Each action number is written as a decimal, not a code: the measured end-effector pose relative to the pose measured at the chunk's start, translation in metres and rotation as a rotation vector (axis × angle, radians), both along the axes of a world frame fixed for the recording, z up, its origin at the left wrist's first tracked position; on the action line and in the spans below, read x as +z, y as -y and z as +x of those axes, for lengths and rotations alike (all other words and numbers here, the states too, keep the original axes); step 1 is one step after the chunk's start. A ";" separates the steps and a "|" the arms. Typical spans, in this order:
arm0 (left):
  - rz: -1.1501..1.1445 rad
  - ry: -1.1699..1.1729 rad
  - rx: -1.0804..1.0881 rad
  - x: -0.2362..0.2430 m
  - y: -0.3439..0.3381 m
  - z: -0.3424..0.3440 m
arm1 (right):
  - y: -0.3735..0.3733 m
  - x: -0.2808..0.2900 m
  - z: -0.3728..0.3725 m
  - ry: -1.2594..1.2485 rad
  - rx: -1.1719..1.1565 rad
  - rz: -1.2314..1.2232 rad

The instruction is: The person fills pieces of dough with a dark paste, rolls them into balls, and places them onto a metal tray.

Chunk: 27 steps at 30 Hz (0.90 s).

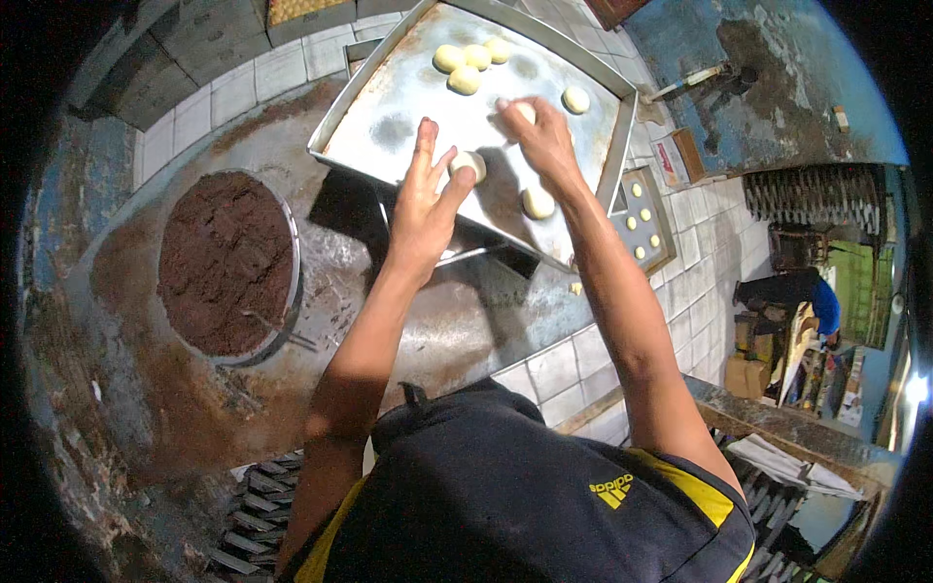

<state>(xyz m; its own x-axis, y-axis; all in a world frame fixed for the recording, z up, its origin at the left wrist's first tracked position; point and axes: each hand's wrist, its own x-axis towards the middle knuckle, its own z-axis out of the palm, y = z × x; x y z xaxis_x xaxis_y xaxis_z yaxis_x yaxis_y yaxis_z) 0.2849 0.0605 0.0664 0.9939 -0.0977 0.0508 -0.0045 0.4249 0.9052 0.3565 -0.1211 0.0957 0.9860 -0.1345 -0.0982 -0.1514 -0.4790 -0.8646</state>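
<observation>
Pale dough balls (465, 80) lie on a shallow metal tray (369, 126) with worn patches: a cluster at the top, one at the upper right, one lower down. My left hand (428, 204) has its upper fingers stretched out, with thumb and a finger around a dough ball (469, 160) at the tray's middle. My right hand (542, 144) is curled over another dough ball (525, 110) farther up the tray, its fingertips partly hiding it.
A round container of dark brown crumbly mixture (224, 253) sits on the stained counter (126, 389) at left. A smaller tray (649, 253) with several small balls is at right, below a cardboard box (680, 155). Beyond, a person in blue and dark clothing (812, 296) bends over.
</observation>
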 end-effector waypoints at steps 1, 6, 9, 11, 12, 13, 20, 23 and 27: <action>-0.073 0.042 -0.077 -0.006 -0.013 0.009 | 0.016 -0.020 0.027 0.101 -0.007 -0.289; 0.148 -0.004 -0.117 -0.015 -0.086 0.011 | 0.056 -0.110 0.093 0.391 0.391 -1.087; 0.171 -0.017 -0.139 -0.021 -0.101 0.016 | 0.054 -0.126 0.096 0.254 0.392 -0.859; 0.109 -0.049 -0.150 -0.017 -0.104 0.016 | 0.053 -0.128 0.098 0.208 0.407 -0.893; 0.114 -0.053 -0.152 -0.020 -0.105 0.013 | 0.058 -0.125 0.101 0.096 0.390 -0.687; 0.121 -0.039 -0.142 -0.022 -0.107 0.014 | 0.060 -0.112 0.113 0.007 0.375 -0.484; 0.124 0.023 -0.002 -0.013 -0.088 -0.008 | 0.003 -0.095 0.121 0.279 0.043 -0.744; 0.156 0.008 0.162 -0.024 -0.075 -0.028 | -0.052 -0.060 0.065 0.308 0.052 -0.355; -0.204 -0.256 0.304 -0.042 -0.046 -0.072 | -0.099 -0.015 -0.102 0.340 0.426 -0.186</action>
<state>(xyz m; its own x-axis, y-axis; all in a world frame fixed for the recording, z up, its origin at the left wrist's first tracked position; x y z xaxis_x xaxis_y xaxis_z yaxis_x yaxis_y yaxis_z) 0.2128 0.1062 0.0245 0.9589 0.1877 -0.2129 0.0565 0.6090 0.7912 0.2543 -0.0219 0.0811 0.9287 0.2973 0.2216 0.3607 -0.5856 -0.7259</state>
